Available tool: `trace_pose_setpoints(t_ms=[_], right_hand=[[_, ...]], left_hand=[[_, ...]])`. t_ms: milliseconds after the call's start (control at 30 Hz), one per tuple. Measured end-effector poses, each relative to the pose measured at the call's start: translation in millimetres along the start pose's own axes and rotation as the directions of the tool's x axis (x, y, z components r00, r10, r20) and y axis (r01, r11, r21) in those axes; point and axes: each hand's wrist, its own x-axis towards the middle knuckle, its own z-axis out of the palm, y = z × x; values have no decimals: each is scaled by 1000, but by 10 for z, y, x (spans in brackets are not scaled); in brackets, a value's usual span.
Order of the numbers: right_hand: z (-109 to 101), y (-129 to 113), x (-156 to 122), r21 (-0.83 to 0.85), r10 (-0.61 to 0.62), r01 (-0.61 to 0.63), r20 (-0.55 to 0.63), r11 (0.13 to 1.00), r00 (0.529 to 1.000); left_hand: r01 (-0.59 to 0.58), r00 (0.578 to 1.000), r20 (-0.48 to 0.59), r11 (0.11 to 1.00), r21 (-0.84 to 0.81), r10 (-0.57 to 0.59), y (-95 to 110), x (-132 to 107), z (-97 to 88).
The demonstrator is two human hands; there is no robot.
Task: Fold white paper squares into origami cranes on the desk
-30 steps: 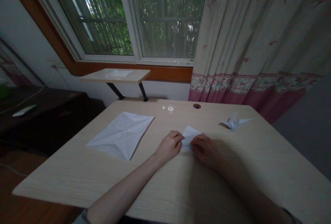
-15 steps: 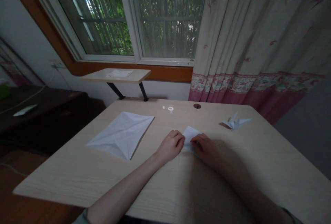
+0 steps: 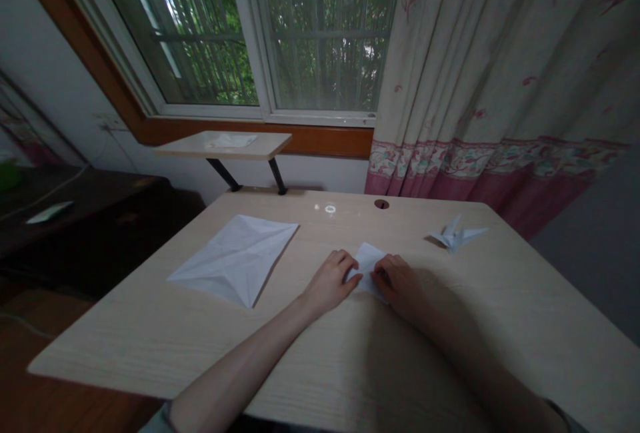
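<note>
A small folded white paper (image 3: 367,265) lies on the pale wood desk (image 3: 150,333), between my hands. My left hand (image 3: 330,283) grips its left edge with the fingertips, and my right hand (image 3: 400,283) lies over its right side, hiding part of it. Farther left lies a large creased sheet of white paper (image 3: 237,260), folded into a kite-like diamond. A finished white origami crane (image 3: 456,236) stands at the right, beyond my right hand.
A round cable hole (image 3: 381,204) sits near the desk's far edge. Behind it, a small wooden shelf (image 3: 223,145) on black brackets holds a white paper. A dark cabinet (image 3: 90,220) stands left, and a patterned curtain (image 3: 480,86) hangs right.
My hands have drawn slightly closer together on the small paper, with my left fingertips now reaching its left edge. The paper has shifted a little. The large sheet and crane stay in place.
</note>
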Motion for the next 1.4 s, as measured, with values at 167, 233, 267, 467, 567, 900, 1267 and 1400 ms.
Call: trace_pose_setpoints(t_ms=[167, 233, 267, 467, 567, 900, 1267, 1400], right_hand=[[27, -1, -4, -61, -34, 33, -15, 998, 999], [30, -11, -5, -77, -51, 49, -23, 996, 998], [34, -13, -6, -85, -57, 55, -27, 995, 998], [110, 36, -48, -168, -112, 98, -76, 981, 991], [133, 69, -62, -195, -92, 76, -76, 978, 993], [62, -5, 11, -201, 53, -62, -49, 978, 997], [52, 55, -38, -100, 34, -39, -54, 994, 998], [64, 75, -37, -50, 56, -59, -64, 997, 996]], left_hand=[[-6, 1000, -18, 1000, 19, 7, 5, -5, 28], [-2, 1000, -17, 999, 36, 2, 11, -7, 34], [1, 1000, -14, 999, 45, 0, 13, -7, 36], [11, 1000, 3, 996, 85, -12, 16, 0, 46], [18, 1000, -5, 997, 72, -17, 13, 0, 45], [78, 995, 60, 990, 114, -85, -32, 30, -42], [-49, 995, 80, 996, -74, 55, -122, 37, -90], [-67, 994, 72, 987, -144, 78, -135, 36, -83]])
